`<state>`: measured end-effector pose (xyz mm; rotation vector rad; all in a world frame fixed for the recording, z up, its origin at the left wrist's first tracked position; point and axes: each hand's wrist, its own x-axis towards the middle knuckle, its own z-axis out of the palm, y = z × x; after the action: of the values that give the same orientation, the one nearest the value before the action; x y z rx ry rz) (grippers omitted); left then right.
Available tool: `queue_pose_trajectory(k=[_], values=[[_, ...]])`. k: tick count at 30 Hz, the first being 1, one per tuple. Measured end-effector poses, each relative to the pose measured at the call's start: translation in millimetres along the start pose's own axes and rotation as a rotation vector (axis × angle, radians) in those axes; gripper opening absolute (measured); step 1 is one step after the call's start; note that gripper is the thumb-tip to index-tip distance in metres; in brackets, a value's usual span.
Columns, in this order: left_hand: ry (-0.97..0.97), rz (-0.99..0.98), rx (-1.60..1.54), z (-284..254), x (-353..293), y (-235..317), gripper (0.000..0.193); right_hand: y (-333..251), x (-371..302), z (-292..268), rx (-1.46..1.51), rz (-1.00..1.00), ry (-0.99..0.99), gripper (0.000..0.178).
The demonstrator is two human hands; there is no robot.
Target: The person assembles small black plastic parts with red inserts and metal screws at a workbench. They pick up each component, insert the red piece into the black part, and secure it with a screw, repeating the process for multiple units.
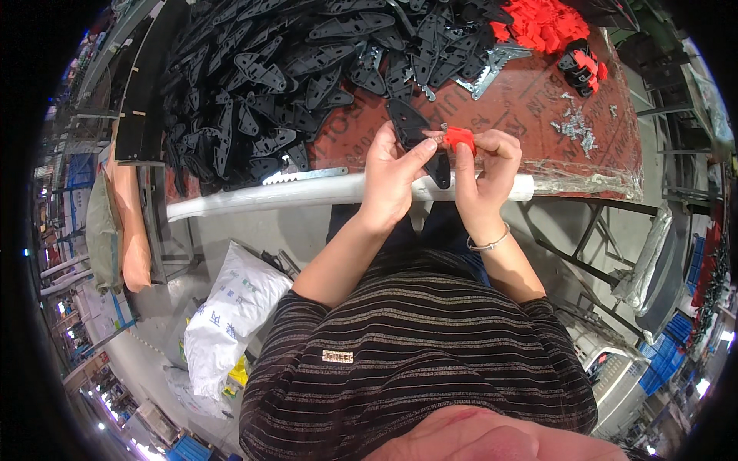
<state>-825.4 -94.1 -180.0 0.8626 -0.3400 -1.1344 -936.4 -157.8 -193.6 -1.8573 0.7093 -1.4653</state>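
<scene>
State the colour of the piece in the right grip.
The piece is bright red, best seen in the head view.

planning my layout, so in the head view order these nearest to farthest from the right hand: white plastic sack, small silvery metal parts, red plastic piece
1. Red plastic piece: held in the right hand
2. Small silvery metal parts: loose, to that hand's right
3. White plastic sack: far off, toward the lower left
</scene>
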Motion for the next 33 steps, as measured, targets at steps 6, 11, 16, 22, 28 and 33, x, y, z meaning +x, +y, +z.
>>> queue_pose_trajectory(k=[6,11,16,22,28,33], values=[[-0.008,0.114,0.059,-6,2,-7,0.017,0,-3,5,-0.063,-0.053,0.016,0.029],[0.017,0.021,-0.013,-5,-3,2,0.019,-6,-1,7,0.135,0.107,0.013,0.028],[-0.011,0.002,0.096,-9,1,8,0.02,-21,9,-2,-0.103,-0.047,-0.163,0.027],[-0.131,-0.023,0.276,-7,0,18,0.023,-20,24,-26,0.107,0.238,-0.444,0.032],[-0.076,-0.024,0.172,-5,-2,12,0.024,-27,27,-30,-0.078,0.019,-0.484,0.037],[-0.052,-0.016,0.099,-3,-3,12,0.022,-31,23,-20,-0.06,-0.081,-0.382,0.044]])
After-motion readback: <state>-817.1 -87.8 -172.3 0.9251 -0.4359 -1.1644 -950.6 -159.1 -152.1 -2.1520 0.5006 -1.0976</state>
